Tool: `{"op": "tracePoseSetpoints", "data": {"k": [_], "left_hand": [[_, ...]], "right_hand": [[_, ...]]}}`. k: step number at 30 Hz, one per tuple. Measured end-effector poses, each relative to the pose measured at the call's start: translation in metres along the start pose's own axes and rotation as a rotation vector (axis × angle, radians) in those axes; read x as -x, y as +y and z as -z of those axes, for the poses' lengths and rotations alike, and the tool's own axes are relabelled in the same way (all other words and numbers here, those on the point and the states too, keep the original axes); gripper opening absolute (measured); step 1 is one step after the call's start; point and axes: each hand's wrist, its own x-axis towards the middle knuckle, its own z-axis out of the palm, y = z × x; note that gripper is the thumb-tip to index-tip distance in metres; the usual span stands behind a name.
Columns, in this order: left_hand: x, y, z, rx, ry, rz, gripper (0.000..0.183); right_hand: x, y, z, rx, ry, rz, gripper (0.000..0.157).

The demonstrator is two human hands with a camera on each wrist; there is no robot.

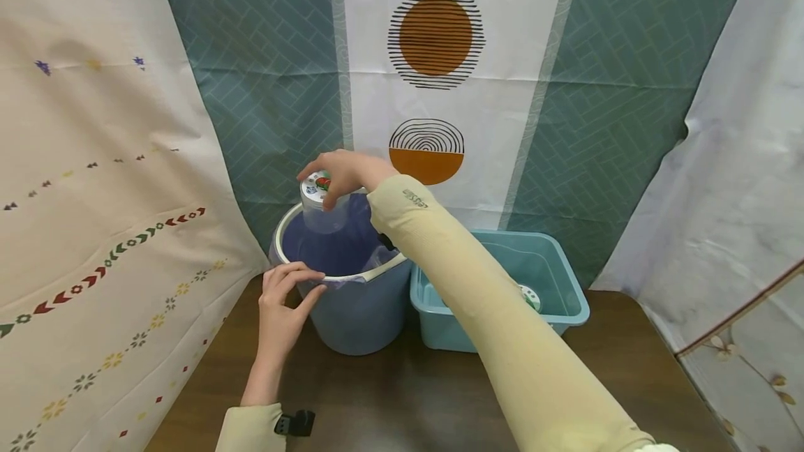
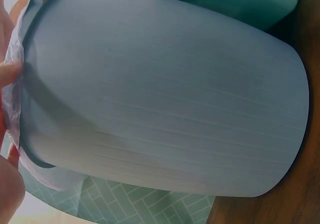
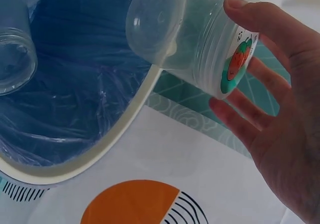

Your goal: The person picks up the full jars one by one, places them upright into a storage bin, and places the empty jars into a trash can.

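My right hand [image 1: 344, 171] grips a clear plastic jar [image 3: 170, 33] by its white lid, which bears a red and green picture. The jar hangs upright over the mouth of a blue-grey bin [image 1: 361, 316], its base inside the rim. My left hand [image 1: 284, 298] pinches the near left edge of the bin, where a thin translucent bag liner [image 2: 14, 93] folds over the rim. Inside the lined bin, the right wrist view shows another clear container [image 3: 15, 58].
Right of the bin stands a teal plastic tub [image 1: 565, 291], holding a round white-lidded item [image 1: 530, 296] partly hidden by my right sleeve. Both stand on a dark wooden table [image 1: 402, 396]. Patterned cloths [image 1: 264, 54] hang behind and at the sides.
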Motion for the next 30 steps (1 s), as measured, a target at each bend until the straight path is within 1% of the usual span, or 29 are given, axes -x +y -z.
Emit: {"op": "tracePoseSetpoints", "data": {"k": [3,6,8,11,15,20,21,24,27,28,30], "left_hand": [[0.000,0.001,-0.001,0.008,0.000,0.015,0.025],[0.001,0.001,-0.001,0.009,0.000,0.021,0.024],[0.001,0.001,-0.001,-0.004,0.002,0.010,0.025],[0.001,0.001,-0.002,-0.010,0.005,0.011,0.025],[0.002,0.002,-0.001,-0.013,0.006,0.021,0.026],[0.002,0.002,-0.001,-0.022,0.009,0.012,0.026],[0.002,0.001,-0.001,-0.022,0.008,0.012,0.026],[0.005,-0.013,-0.003,-0.027,0.006,0.015,0.028],[0.008,-0.024,-0.005,-0.036,0.006,0.014,0.030],[0.008,-0.025,-0.005,-0.032,0.008,0.012,0.031],[0.007,-0.022,-0.005,-0.031,0.010,0.013,0.030]], "right_hand": [[0.000,0.003,-0.003,0.002,0.014,0.035,0.074],[0.000,0.006,-0.005,0.021,0.028,0.059,0.079],[0.001,0.007,-0.007,0.033,0.029,0.057,0.083],[0.004,0.009,-0.009,0.035,0.021,0.044,0.085],[0.006,0.011,-0.012,0.047,0.013,0.047,0.085],[0.008,0.016,-0.013,0.066,0.014,0.052,0.085],[0.009,0.017,-0.014,0.065,0.018,0.059,0.085],[0.012,0.019,-0.014,0.056,0.030,0.081,0.085],[0.016,0.021,-0.013,0.047,0.040,0.097,0.084],[0.017,0.021,-0.013,0.045,0.042,0.100,0.084],[0.020,0.022,-0.013,0.038,0.045,0.108,0.084]]}}
